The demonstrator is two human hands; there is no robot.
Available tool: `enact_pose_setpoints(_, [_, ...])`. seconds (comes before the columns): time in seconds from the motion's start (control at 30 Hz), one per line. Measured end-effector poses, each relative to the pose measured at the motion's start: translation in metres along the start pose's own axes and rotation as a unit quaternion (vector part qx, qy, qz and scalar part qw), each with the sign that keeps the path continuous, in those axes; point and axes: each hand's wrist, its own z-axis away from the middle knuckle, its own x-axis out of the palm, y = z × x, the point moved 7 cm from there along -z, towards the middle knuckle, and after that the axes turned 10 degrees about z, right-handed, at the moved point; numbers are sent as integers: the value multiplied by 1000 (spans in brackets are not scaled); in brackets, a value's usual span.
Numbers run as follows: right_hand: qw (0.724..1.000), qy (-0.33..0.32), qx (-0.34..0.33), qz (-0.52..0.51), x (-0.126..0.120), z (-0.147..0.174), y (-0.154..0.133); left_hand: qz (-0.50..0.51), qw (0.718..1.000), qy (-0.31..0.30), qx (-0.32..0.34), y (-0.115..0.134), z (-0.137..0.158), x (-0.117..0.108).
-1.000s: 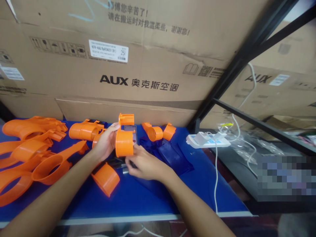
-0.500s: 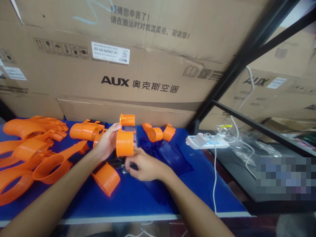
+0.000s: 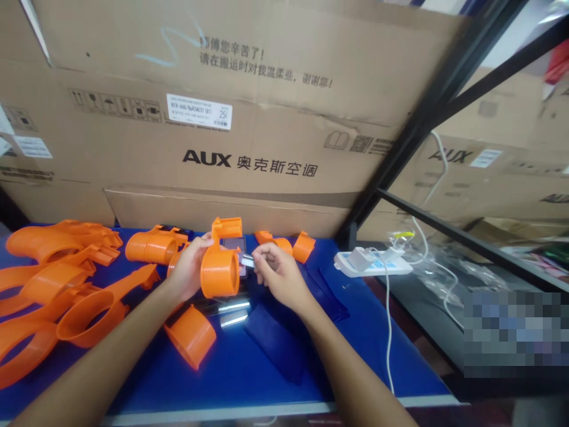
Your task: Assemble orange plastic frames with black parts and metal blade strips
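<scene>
My left hand is closed around an orange plastic ring part, which has a narrow stem and a small clip-like head at its top. Just to the right, my right hand pinches a small shiny metal strip, its end pointing at the orange part. Two similar shiny strips lie on the blue table below the hands. Near them sits another orange ring part. Partly hidden behind the held part is a flat phone-like device.
Many orange ring parts are heaped on the left of the blue table. Dark blue flat pieces lie at right of centre. A white power strip with cables stands by the black rack post. Large cartons wall the back.
My right hand has risen from the table and moved right, now with a metal strip in its fingers. The held orange part is slightly lower in view and turned a little; the view has shifted.
</scene>
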Motion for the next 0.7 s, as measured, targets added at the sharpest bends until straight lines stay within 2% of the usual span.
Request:
enact_pose_setpoints(0.13, [991, 93, 24, -98, -13, -5, 7, -36, 999, -22, -12, -4, 1, 6])
enact_pose_setpoints(0.33, [985, 134, 3, -111, -16, -4, 2, -133, 987, -11, -88, -20, 2, -1])
enact_pose_setpoints(0.5, [989, 121, 10, -82, -14, -2, 2, -173, 983, -18, -51, -18, -1, -3])
enact_pose_setpoints(0.7, [988, 137, 2, -66, -18, 0, -1, -202, 979, -10, -7, -14, -2, -3])
